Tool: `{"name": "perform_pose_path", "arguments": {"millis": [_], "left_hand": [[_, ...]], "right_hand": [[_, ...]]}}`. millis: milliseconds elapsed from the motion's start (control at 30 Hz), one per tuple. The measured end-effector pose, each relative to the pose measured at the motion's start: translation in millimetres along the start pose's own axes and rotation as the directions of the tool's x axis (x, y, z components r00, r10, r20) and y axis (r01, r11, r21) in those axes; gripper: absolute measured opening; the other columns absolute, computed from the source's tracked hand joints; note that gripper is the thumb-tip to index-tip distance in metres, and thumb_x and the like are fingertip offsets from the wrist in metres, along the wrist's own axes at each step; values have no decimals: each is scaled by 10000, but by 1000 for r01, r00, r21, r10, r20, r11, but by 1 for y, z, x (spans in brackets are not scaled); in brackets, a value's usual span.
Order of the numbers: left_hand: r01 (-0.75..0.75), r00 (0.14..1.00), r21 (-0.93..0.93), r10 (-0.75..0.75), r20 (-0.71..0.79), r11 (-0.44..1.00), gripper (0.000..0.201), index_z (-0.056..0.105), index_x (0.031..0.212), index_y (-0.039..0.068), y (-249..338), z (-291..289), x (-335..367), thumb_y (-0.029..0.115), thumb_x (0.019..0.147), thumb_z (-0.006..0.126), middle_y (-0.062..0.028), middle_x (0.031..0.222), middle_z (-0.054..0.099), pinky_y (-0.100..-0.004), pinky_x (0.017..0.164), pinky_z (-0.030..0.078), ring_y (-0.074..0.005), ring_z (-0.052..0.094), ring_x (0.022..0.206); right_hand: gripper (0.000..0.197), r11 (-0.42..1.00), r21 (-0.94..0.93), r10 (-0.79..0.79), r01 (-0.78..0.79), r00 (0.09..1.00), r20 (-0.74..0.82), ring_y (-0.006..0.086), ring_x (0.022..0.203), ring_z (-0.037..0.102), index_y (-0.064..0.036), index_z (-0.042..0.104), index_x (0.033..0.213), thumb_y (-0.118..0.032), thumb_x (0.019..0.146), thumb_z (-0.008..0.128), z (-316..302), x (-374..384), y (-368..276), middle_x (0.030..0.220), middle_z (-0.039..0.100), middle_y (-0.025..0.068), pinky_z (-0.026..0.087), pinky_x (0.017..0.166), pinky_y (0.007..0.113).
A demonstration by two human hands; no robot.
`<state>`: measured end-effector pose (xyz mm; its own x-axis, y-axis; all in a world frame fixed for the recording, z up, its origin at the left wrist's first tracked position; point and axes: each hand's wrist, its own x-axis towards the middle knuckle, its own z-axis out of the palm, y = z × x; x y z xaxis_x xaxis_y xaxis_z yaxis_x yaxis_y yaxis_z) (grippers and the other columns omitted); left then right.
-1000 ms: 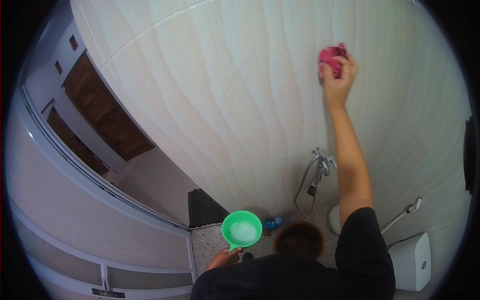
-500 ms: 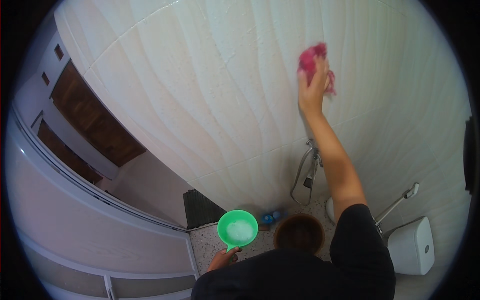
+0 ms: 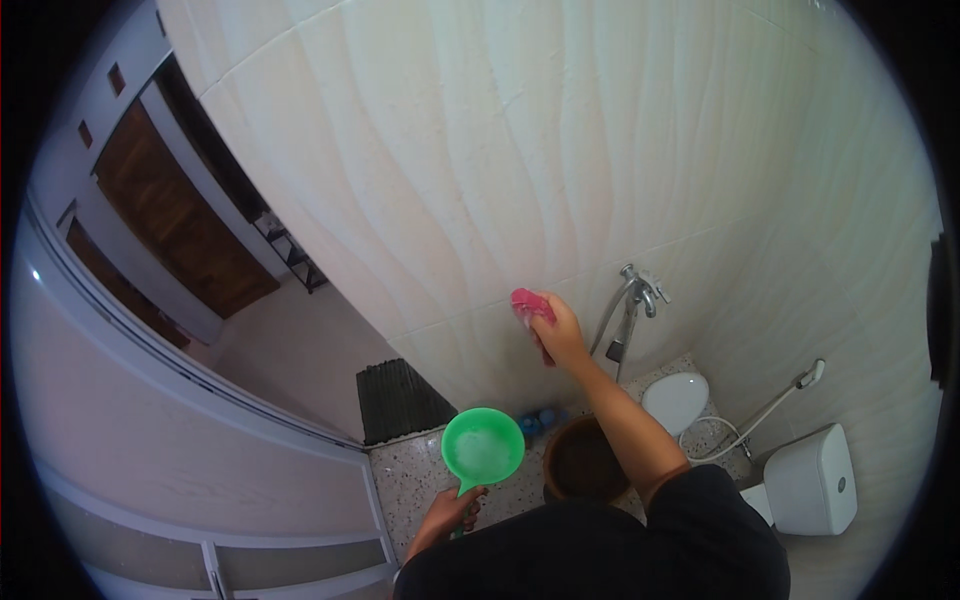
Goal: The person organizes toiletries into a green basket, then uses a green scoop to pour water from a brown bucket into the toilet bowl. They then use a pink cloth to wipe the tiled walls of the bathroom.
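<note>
Between a white cistern [image 3: 815, 485] and a dark ribbed mat [image 3: 400, 400], standing before a round brown tub [image 3: 551, 462], hiding part of it with the right forearm [image 3: 632, 428] and reaching left of a chrome tap [image 3: 645, 290]. Facing a cream wall [image 3: 400, 170] of wavy-textured tile. Holding bunched, crumpled pink cloth [image 3: 533, 307] close at the wall in the right hand [image 3: 562, 332], curling the fingers around it. Gripping a smooth green dipper [image 3: 513, 435], round-bowled and containing white foam [image 3: 478, 452], by its handle in the left hand [image 3: 443, 517], holding it low and upright, near the tub.
</note>
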<state>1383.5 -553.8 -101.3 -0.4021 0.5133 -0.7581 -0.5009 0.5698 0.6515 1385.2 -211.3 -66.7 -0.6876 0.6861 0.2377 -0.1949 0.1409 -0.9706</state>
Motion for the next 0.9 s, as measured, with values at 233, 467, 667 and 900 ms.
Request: {"name": "perform_pose_path", "arguments": {"millis": [233, 467, 667, 900], "left_hand": [[5, 996, 18, -7, 91, 1000, 325, 597, 928, 8, -9, 17, 0, 324, 876, 653, -21, 674, 480, -272, 459, 345, -113, 434, 503], [-12, 994, -12, 13, 110, 1000, 337, 613, 1028, 6, -23, 29, 6, 315, 893, 630, -11, 655, 467, -273, 454, 346, -111, 420, 490], [7, 981, 21, -11, 191, 1000, 327, 611, 1059, 13, -22, 42, 8, 303, 909, 612, -1, 646, 457, -270, 449, 339, -104, 411, 484], [-13, 963, 32, 4, 268, 999, 317, 609, 1054, 19, -15, 44, 14, 299, 906, 617, 2, 653, 464, -265, 452, 346, -99, 418, 489]], "right_hand": [[291, 779, -549, 296, 303, 594, 748, 227, 819, 665, -47, 682, 1045, -108, 768, 614, 46, -97, 35, 954, 699, 137, 509, 781, 366], [129, 148, -680, 441, 718, 568, 695, 264, 852, 659, -123, 739, 771, -185, 705, 646, 75, -179, 102, 853, 701, 117, 433, 858, 442], [211, 163, -662, 547, 731, 492, 677, 282, 857, 663, -132, 724, 911, -243, 769, 614, 52, -182, 104, 906, 702, 102, 461, 818, 449], [241, 603, -798, 485, 28, 781, 394, 311, 901, 659, -91, 651, 996, -224, 797, 626, 25, -176, 11, 903, 687, 123, 488, 757, 466]]}}
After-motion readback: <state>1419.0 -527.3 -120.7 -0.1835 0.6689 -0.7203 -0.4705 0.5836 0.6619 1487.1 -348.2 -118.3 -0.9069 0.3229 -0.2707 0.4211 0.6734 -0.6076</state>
